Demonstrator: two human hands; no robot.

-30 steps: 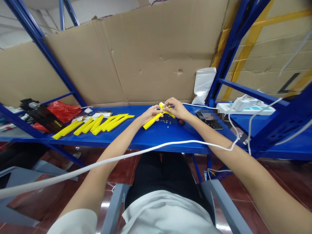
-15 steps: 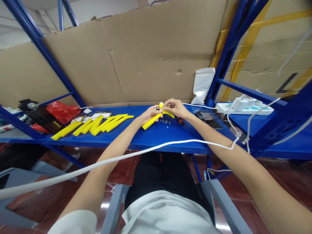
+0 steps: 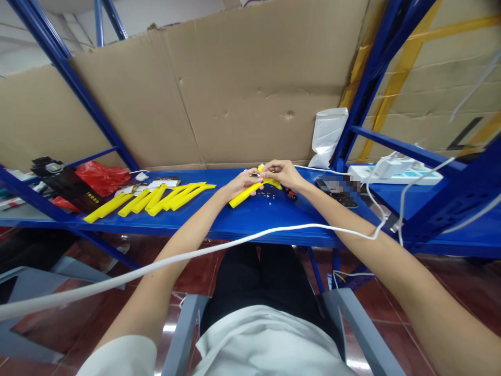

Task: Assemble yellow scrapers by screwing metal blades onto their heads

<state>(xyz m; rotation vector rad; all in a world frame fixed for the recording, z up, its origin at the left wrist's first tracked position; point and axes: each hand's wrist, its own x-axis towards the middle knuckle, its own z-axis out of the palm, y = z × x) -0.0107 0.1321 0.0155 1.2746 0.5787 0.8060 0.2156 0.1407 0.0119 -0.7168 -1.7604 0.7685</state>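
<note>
Yellow piece (image 3: 241,197): held above the middle of the blue tabletop (image 3: 282,219), between the two hands, tilted, its thick end toward the front edge.
Left hand (image 3: 240,184): fingers curled round the piece, grasping it.
Right hand (image 3: 285,172): fingertips bunched at the far end of the piece; whether they pinch something small, I cannot tell.
Loose bits (image 3: 267,195): tiny, scattered just below the hands; a brushing wrist or a dropped piece could knock them about, perhaps over the front edge. If the left hand's hold slackened, the piece could twist under the right fingertips.
Red-and-black object (image 3: 291,195): beside the right wrist, partly covered, easily nudged by it.
White cable (image 3: 235,243): spans the view before the front edge and passes over the right forearm; it could snag if that arm lifted.
Yellow parts (image 3: 158,201): laid in a slanting row toward the tabletop's left end, the red bag (image 3: 99,177) behind.
Dark handset (image 3: 340,194): right of the hands, short of the power strip (image 3: 420,176).
</note>
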